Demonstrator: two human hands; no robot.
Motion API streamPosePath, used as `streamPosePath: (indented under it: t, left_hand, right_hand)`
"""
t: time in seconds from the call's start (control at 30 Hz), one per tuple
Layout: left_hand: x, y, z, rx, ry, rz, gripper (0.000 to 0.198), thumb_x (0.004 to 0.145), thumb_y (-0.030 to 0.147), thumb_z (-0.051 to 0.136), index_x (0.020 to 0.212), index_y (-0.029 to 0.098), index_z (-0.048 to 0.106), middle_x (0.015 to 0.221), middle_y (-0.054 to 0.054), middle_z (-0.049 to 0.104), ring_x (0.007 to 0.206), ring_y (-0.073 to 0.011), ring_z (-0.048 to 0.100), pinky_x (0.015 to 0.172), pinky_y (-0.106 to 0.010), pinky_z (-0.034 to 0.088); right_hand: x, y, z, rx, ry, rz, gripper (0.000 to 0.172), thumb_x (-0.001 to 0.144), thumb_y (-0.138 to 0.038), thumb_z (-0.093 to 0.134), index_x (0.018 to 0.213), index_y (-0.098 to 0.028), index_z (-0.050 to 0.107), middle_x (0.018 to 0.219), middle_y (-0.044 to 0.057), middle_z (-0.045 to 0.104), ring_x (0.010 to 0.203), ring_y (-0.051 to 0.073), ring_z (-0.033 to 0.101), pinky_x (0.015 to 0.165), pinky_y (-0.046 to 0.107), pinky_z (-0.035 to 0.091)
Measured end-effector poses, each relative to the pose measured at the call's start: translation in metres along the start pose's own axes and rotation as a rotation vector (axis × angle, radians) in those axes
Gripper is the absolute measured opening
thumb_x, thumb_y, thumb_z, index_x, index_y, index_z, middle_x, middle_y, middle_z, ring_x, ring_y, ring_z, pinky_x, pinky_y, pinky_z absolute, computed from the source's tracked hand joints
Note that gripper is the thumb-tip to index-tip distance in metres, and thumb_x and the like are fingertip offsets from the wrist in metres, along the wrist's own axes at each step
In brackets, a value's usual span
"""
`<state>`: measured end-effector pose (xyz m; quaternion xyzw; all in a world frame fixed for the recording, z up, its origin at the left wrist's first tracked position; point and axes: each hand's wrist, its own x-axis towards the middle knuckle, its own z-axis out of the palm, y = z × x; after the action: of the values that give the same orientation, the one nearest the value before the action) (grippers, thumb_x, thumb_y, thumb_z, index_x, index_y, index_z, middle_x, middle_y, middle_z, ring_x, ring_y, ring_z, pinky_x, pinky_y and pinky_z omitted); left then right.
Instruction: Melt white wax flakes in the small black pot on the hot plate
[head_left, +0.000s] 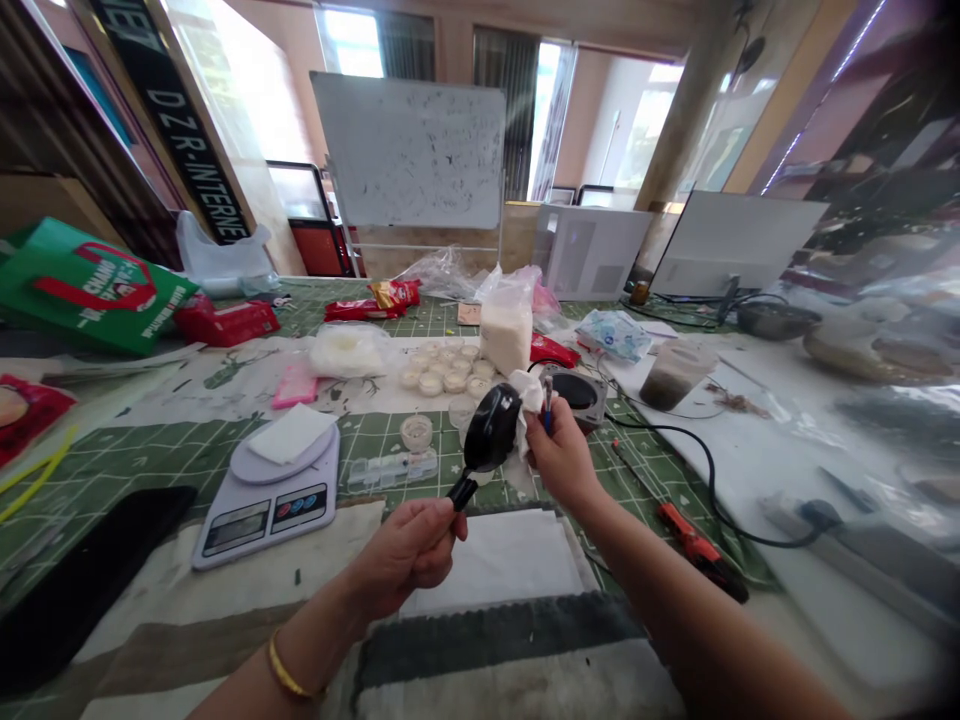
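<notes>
- Left hand: curled closed around the handle of a black plastic scoop, which is held up at frame centre, its bowl tilted up toward the right hand.
- Right hand: firmly pinches a white tissue against the scoop's bowl, with a small blue item among its fingers, too small to identify.
- Left of centre: a digital kitchen scale.
- Just above the hands: small round cups.
</notes>
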<state>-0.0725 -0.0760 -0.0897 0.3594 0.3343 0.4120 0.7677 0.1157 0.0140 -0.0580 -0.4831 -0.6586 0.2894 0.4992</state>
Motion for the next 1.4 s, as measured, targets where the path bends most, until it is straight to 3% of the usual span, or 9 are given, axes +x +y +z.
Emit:
streamPosePath:
  t: [0.13, 0.37, 0.5, 0.67, 0.87, 1.0, 1.1, 1.2, 1.4]
  left_hand:
    - [-0.001, 0.000, 0.000, -0.032, -0.018, 0.034, 0.035, 0.081, 0.045, 0.055, 0.073, 0.011, 0.058, 0.037, 0.010, 0.029, 0.033, -0.0013, 0.018, 0.037, -0.016, 0.015]
    - [0.002, -0.001, -0.002, -0.039, 0.030, 0.009, 0.038, 0.079, 0.049, 0.055, 0.069, 0.013, 0.056, 0.036, 0.011, 0.027, 0.031, -0.0011, 0.016, 0.034, -0.016, 0.013]
    - [0.003, -0.002, 0.000, 0.011, 0.063, -0.041, 0.037, 0.079, 0.048, 0.056, 0.069, 0.012, 0.056, 0.036, 0.010, 0.028, 0.032, -0.0007, 0.015, 0.034, -0.016, 0.011]
    - [0.003, -0.003, -0.001, 0.004, 0.012, -0.034, 0.037, 0.080, 0.047, 0.055, 0.068, 0.012, 0.057, 0.034, 0.010, 0.029, 0.031, -0.0010, 0.016, 0.035, -0.016, 0.013]
    - [-0.005, 0.007, -0.013, -0.017, -0.017, 0.158, 0.039, 0.079, 0.050, 0.055, 0.073, 0.012, 0.058, 0.035, 0.010, 0.026, 0.032, -0.0015, 0.017, 0.037, -0.016, 0.017]
    - [-0.007, 0.023, -0.019, 0.040, 0.180, 0.223, 0.039, 0.078, 0.051, 0.057, 0.073, 0.013, 0.057, 0.037, 0.010, 0.028, 0.035, -0.0016, 0.018, 0.037, -0.016, 0.016]
    - [-0.003, 0.030, -0.024, 0.144, 0.390, 0.290, 0.037, 0.076, 0.049, 0.060, 0.070, 0.013, 0.055, 0.039, 0.010, 0.031, 0.036, -0.0018, 0.020, 0.037, -0.015, 0.016]
    - [0.001, 0.031, -0.029, 0.263, 0.617, 0.393, 0.033, 0.077, 0.046, 0.058, 0.069, 0.014, 0.053, 0.039, 0.009, 0.031, 0.037, -0.0028, 0.021, 0.037, -0.016, 0.016]
    - [-0.001, 0.034, -0.046, 0.530, 0.988, 0.562, 0.031, 0.078, 0.046, 0.052, 0.069, 0.016, 0.053, 0.041, 0.008, 0.033, 0.037, -0.0063, 0.027, 0.037, -0.020, 0.021]
  right_hand:
    - [-0.022, 0.001, 0.010, -0.024, -0.096, -0.033, 0.017, 0.085, -0.037, 0.045, 0.082, -0.021, 0.044, 0.069, -0.003, 0.051, 0.061, 0.012, 0.048, 0.057, 0.024, 0.039]
    - [-0.033, -0.032, 0.013, -0.292, -0.330, -0.322, 0.013, 0.082, -0.021, 0.045, 0.090, -0.019, 0.054, 0.083, 0.005, 0.059, 0.073, 0.017, 0.054, 0.065, 0.027, 0.041]
    - [-0.005, -0.043, 0.005, -0.285, -0.217, -0.406, 0.015, 0.081, -0.025, 0.048, 0.093, -0.019, 0.055, 0.087, 0.005, 0.060, 0.078, 0.016, 0.055, 0.069, 0.025, 0.041]
    - [0.024, -0.036, -0.009, -0.382, -0.089, -0.142, 0.018, 0.086, -0.033, 0.040, 0.088, -0.019, 0.051, 0.075, 0.003, 0.060, 0.068, 0.015, 0.054, 0.063, 0.024, 0.038]
    - [-0.005, -0.025, -0.051, -0.745, -0.676, -0.065, 0.017, 0.081, -0.032, 0.047, 0.074, -0.020, 0.057, 0.077, 0.005, 0.065, 0.070, 0.018, 0.058, 0.059, 0.026, 0.035]
    - [-0.011, -0.029, -0.087, -0.856, -0.900, -0.061, 0.020, 0.075, -0.041, 0.056, 0.080, -0.023, 0.063, 0.081, 0.004, 0.067, 0.077, 0.022, 0.060, 0.062, 0.028, 0.037]
    - [-0.003, -0.034, -0.085, -0.890, -0.903, -0.066, 0.035, 0.071, -0.047, 0.059, 0.097, -0.024, 0.062, 0.094, 0.006, 0.067, 0.088, 0.026, 0.061, 0.068, 0.030, 0.040]
    - [0.005, -0.032, -0.048, -0.888, -0.749, -0.084, 0.050, 0.073, -0.048, 0.056, 0.116, -0.021, 0.050, 0.110, 0.011, 0.063, 0.095, 0.027, 0.060, 0.070, 0.030, 0.041]
    - [0.010, -0.011, 0.033, -0.970, -0.774, -0.111, 0.050, 0.072, -0.041, 0.054, 0.115, -0.018, 0.043, 0.102, 0.012, 0.064, 0.084, 0.027, 0.063, 0.062, 0.030, 0.040]
